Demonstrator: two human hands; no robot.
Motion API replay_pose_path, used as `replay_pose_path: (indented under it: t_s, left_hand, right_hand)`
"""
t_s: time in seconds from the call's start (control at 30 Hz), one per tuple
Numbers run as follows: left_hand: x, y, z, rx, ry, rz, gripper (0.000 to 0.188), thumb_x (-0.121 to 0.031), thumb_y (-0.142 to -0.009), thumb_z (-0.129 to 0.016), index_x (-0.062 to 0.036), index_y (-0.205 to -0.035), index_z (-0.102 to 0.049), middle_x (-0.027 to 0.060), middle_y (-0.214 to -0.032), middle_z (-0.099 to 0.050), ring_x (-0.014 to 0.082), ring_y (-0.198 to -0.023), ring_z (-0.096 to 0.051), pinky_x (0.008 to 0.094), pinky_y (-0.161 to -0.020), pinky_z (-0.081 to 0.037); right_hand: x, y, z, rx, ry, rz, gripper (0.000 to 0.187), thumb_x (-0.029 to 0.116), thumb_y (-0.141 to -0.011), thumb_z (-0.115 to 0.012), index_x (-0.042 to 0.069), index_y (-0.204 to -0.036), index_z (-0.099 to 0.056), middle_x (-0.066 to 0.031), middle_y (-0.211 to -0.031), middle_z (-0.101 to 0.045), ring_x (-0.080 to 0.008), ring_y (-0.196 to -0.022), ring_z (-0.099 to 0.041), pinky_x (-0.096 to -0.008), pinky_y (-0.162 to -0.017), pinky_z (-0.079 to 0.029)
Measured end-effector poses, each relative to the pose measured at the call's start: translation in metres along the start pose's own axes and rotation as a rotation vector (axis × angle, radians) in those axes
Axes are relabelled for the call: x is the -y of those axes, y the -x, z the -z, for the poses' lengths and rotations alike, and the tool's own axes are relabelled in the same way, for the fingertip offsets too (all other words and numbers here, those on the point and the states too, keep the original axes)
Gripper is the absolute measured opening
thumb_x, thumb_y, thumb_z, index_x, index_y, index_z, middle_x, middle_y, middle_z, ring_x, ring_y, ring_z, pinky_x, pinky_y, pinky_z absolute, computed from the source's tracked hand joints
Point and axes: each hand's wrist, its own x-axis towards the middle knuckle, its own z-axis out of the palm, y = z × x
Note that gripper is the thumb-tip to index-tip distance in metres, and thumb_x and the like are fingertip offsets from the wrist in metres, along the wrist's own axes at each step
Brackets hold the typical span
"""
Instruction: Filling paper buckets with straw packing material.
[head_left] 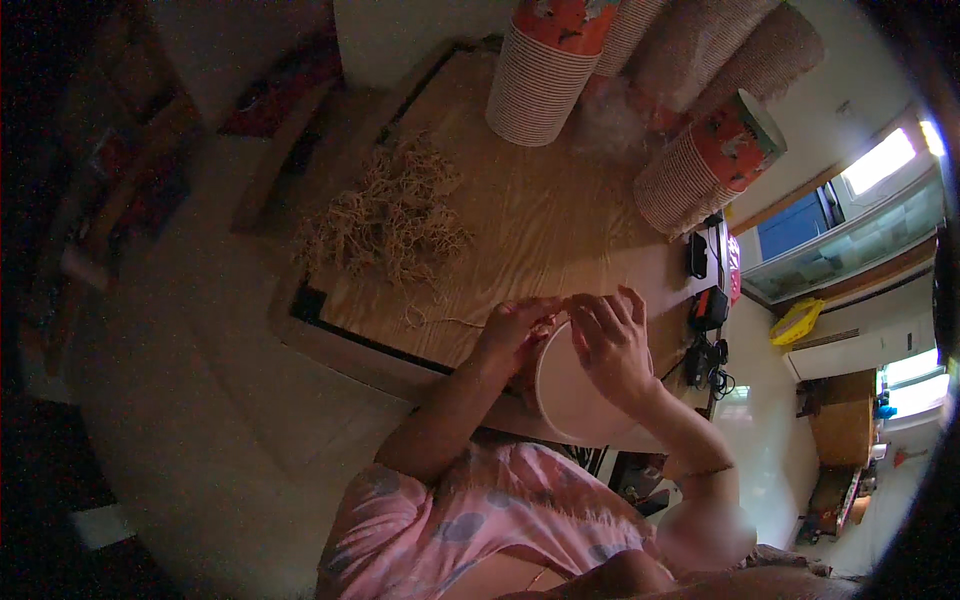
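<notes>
A paper bucket (575, 395) with a pale inside and a reddish outer wall is tipped with its mouth toward me at the table's near edge. My left hand (512, 330) is closed at the bucket's far left rim. Over the mouth reaches my right hand (612, 345), its fingertips pinched at the far rim close to the left fingertips. Whether a thin strand lies between the fingertips is too small to tell. Beyond my left hand, a tangled heap of tan cords (395, 215) spreads on the wooden table (535, 225), one loose end trailing toward that hand.
Tall stacks of nested paper buckets stand at the back, one stack (545, 75) left of another stack (710, 160). Clear plastic wrap (612, 120) lies between them. Small black devices (708, 308) and cables line the table's right edge. A yellow bag (797, 320) is farther right.
</notes>
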Motion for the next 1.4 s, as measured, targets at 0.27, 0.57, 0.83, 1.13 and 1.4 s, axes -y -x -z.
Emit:
replay_pose_path:
  t_s: [0.27,0.57,0.83,1.13,1.4]
  left_hand:
    - [-0.005,0.003,0.000,0.080,-0.011,0.041,0.017,-0.011,-0.080,-0.066,0.0004,-0.093,-0.065,-0.0020,-0.069,-0.057,0.0046,-0.056,-0.046,0.0186,-0.050,-0.038]
    - [0.003,-0.006,0.014,0.087,-0.060,0.032,0.014,-0.011,-0.078,-0.068,-0.0018,-0.089,-0.066,-0.0018,-0.069,-0.058,0.0046,-0.057,-0.047,0.0187,-0.051,-0.037]
    - [-0.003,0.000,0.005,0.077,-0.071,-0.013,0.013,-0.013,-0.076,-0.070,-0.0040,-0.083,-0.065,-0.0004,-0.069,-0.059,0.0048,-0.059,-0.050,0.0186,-0.052,-0.038]
    - [-0.022,0.016,-0.010,0.046,-0.110,0.019,0.011,-0.012,-0.078,-0.067,-0.0032,-0.084,-0.063,0.0019,-0.071,-0.060,0.0066,-0.060,-0.052,0.0185,-0.051,-0.038]
    - [-0.027,0.019,-0.014,0.084,-0.279,-0.033,0.014,-0.020,-0.080,-0.063,-0.0062,-0.082,-0.064,0.0009,-0.070,-0.060,0.0075,-0.057,-0.051,0.0205,-0.050,-0.039]
  right_hand:
    - [-0.027,-0.004,-0.003,0.072,-0.371,-0.096,0.021,0.003,-0.075,-0.060,0.008,-0.095,-0.063,-0.0073,-0.091,-0.061,-0.0265,-0.086,-0.057,-0.0397,-0.085,-0.040]
    - [-0.025,-0.009,0.000,0.085,-0.355,-0.057,0.015,0.008,-0.077,-0.061,0.006,-0.091,-0.064,-0.0087,-0.090,-0.062,-0.0274,-0.086,-0.058,-0.0376,-0.082,-0.041]
    - [-0.028,-0.014,-0.003,0.172,-0.488,-0.237,0.009,0.009,-0.076,-0.062,0.005,-0.083,-0.066,-0.0089,-0.086,-0.064,-0.0260,-0.083,-0.060,-0.0359,-0.080,-0.043]
    - [-0.039,-0.022,0.003,0.255,-0.678,-0.391,0.013,0.009,-0.081,-0.061,0.003,-0.091,-0.066,-0.0092,-0.091,-0.066,-0.0208,-0.088,-0.062,-0.0310,-0.077,-0.048]
    - [-0.057,-0.025,-0.006,0.529,-0.711,-0.345,0.012,0.013,-0.081,-0.060,0.005,-0.089,-0.065,-0.0067,-0.087,-0.065,-0.0170,-0.081,-0.062,-0.0304,-0.073,-0.048]
